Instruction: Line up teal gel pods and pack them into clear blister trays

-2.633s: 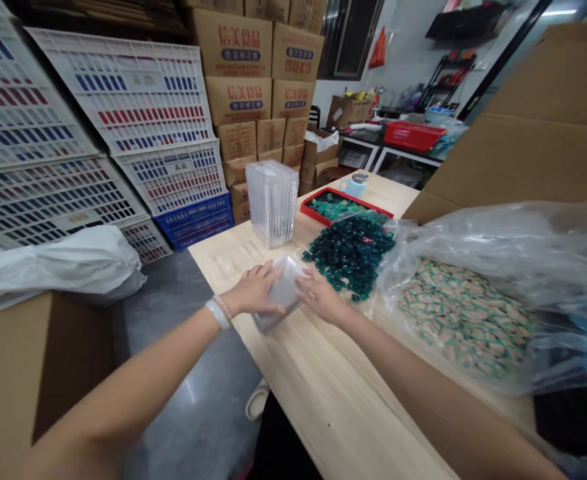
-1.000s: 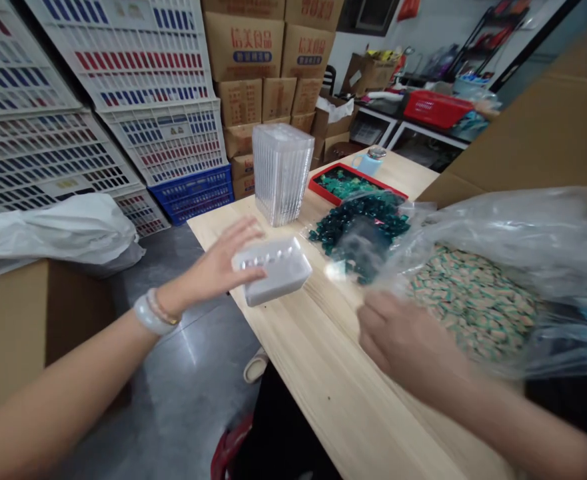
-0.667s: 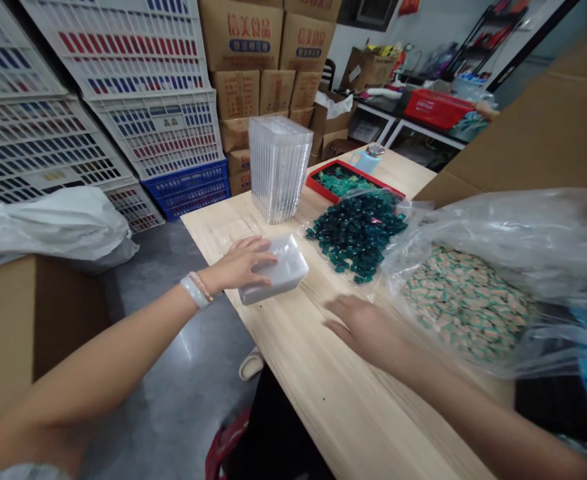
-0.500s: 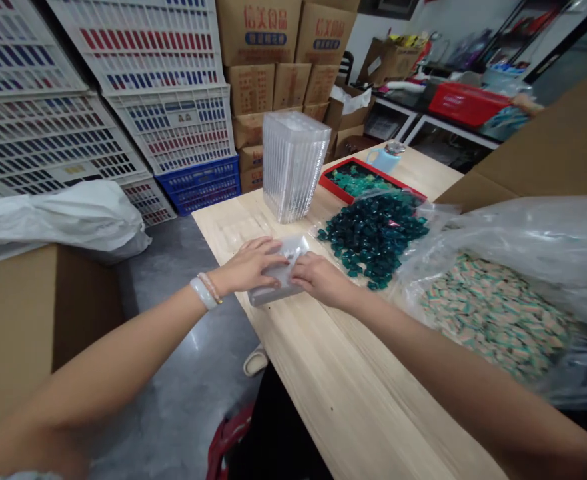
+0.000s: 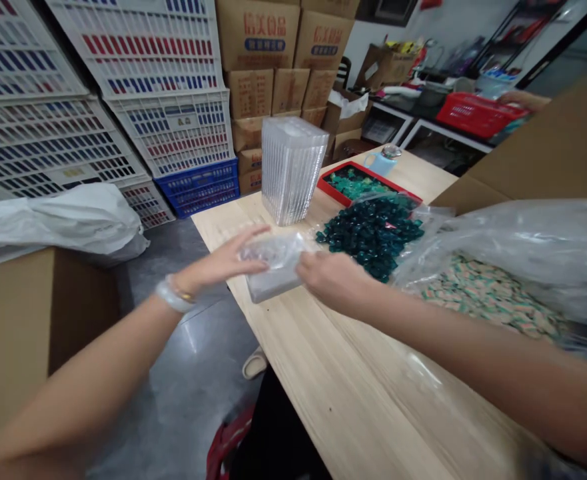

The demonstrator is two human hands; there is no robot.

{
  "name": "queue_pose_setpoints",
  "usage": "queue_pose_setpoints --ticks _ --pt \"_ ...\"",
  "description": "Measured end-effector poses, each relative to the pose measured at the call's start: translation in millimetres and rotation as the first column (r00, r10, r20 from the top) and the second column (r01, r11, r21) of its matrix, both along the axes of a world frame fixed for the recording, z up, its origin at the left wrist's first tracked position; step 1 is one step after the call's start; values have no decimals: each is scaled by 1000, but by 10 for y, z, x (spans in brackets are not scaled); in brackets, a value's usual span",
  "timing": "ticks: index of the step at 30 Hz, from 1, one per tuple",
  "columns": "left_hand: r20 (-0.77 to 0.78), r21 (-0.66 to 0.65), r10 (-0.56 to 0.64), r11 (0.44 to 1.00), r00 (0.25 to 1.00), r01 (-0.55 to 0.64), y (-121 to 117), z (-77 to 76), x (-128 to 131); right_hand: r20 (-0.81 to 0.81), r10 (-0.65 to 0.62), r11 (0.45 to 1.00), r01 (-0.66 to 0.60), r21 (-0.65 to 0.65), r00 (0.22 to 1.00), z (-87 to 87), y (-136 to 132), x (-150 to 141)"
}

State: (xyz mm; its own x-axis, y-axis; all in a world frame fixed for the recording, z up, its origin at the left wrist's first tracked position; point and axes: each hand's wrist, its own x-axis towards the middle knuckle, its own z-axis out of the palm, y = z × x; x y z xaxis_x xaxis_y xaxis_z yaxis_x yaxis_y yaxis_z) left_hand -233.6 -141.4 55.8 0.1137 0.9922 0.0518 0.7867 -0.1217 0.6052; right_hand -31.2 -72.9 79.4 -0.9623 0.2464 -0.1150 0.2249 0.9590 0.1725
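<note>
A small clear plastic box point(image 5: 274, 269) is held just above the wooden table point(image 5: 353, 393) near its left edge. My left hand point(image 5: 223, 261) lies on the box's left side with fingers stretched over the top. My right hand point(image 5: 329, 278) grips the box's right end, fingers curled. Just beyond the box sits a pile of dark green wrapped candies point(image 5: 372, 233) on clear film. A tall stack of clear plastic boxes point(image 5: 291, 169) stands behind it.
A red tray point(image 5: 349, 187) of green candies and a light blue cup point(image 5: 382, 160) sit farther back. A big clear bag of striped candies point(image 5: 493, 293) lies at right, by a cardboard box point(image 5: 533, 153). Plastic crates point(image 5: 123, 100) and cartons point(image 5: 273, 60) line the left wall.
My right hand came back from the table's middle to the box's right end. Both hands now hold the box slightly lifted and tilted, where the left hand alone pressed it before.
</note>
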Motion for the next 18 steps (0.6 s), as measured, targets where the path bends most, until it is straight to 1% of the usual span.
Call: queue_pose_setpoints --ticks 1,2,3,4,6,7,8,9,10,11,12,13,14,15,16,18 --pt "21 22 11 1000 1000 -11 -18 57 -36 -12 -36 999 37 27 999 28 -104 213" --pt "6 37 2 999 1000 -2 -17 79 -49 16 -26 1000 26 3 1000 -2 -224 448" --pt "-39 37 -21 999 999 23 6 63 -38 79 10 999 -6 -49 997 -91 -350 688" --pt "-102 20 -54 998 993 56 50 11 -6 156 40 994 -23 -108 987 -226 -465 916" --pt "-224 -48 -116 993 968 108 179 -159 83 303 28 986 24 -165 952 -551 -614 1272" --pt "-266 -71 -127 991 956 112 250 -253 120 373 -25 986 84 -143 927 -688 -632 1372" --pt "-295 -85 -134 990 946 113 314 -338 143 427 -90 982 151 -112 900 -779 -608 1407" --pt "-312 -86 -137 990 940 116 366 -406 147 440 -142 976 201 -88 886 -813 -548 1374" --pt "-321 -78 -143 989 936 124 402 -454 136 409 -177 971 227 -77 895 -793 -456 1274" --pt "-324 -69 -152 988 934 136 424 -481 114 336 -182 970 225 -91 924 -730 -341 1115" --pt "-325 -64 -159 987 932 146 432 -491 85 211 -165 975 192 -113 963 -645 -210 912" --pt "-326 -62 -164 986 931 152 432 -491 56 65 -122 983 129 -132 990 -559 -72 683" --pt "-326 -63 -168 986 930 156 427 -485 31 -67 -81 985 69 -159 994 -491 65 447" --pt "-325 -63 -170 985 930 158 422 -478 10 -144 -41 980 11 -199 989 -452 195 226" --pt "-324 -62 -172 985 930 160 418 -474 -4 -186 0 968 -47 -247 983 -445 313 35" --pt "-322 -54 -175 985 930 166 418 -477 -17 -213 44 930 -118 -349 976 -503 501 -219"
